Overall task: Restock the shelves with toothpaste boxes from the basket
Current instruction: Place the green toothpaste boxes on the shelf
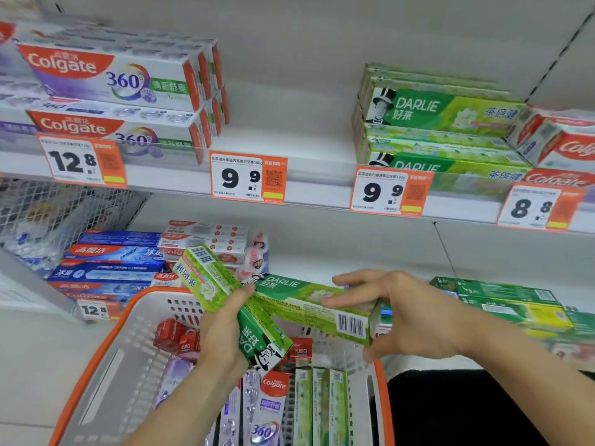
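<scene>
From the head camera, my left hand (222,329) grips one green Darlie box (225,294) slantwise, and my right hand (396,310) pinches a second Darlie box (315,309) lying level; the two boxes cross and touch above the basket (96,355), which holds more toothpaste boxes. The stack of Darlie boxes (441,123) these belong with sits on the upper shelf (306,188), well above my hands. I judge the risk is in that crossing: lifting both together could snag one box on the other and twist it loose from my right fingertips, dropping it into the basket. Pushing in crooked could also nudge the stack askew.
</scene>
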A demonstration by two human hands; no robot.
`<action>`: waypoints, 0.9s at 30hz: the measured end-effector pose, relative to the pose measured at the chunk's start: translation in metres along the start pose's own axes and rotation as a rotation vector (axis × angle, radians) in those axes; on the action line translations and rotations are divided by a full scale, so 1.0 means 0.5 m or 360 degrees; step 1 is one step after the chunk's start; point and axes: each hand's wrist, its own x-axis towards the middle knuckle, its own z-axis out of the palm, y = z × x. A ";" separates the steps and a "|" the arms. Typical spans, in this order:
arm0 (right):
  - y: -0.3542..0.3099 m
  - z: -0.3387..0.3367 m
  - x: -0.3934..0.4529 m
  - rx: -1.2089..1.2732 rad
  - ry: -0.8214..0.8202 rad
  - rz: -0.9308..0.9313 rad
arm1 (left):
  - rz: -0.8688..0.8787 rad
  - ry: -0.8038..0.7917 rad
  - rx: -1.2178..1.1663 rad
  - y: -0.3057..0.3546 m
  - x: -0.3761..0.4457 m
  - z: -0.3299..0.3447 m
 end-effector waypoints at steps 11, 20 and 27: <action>0.013 0.005 -0.015 0.1074 -0.0385 0.0459 | 0.0239 -0.0079 0.0155 0.022 -0.042 0.030; 0.014 -0.168 -0.106 0.0480 0.0243 -0.0024 | 0.0624 -0.0537 0.0557 0.125 -0.141 0.137; -0.008 -0.330 -0.123 -0.0009 0.1291 -0.0275 | 0.0345 -0.0770 0.0484 0.210 -0.154 0.233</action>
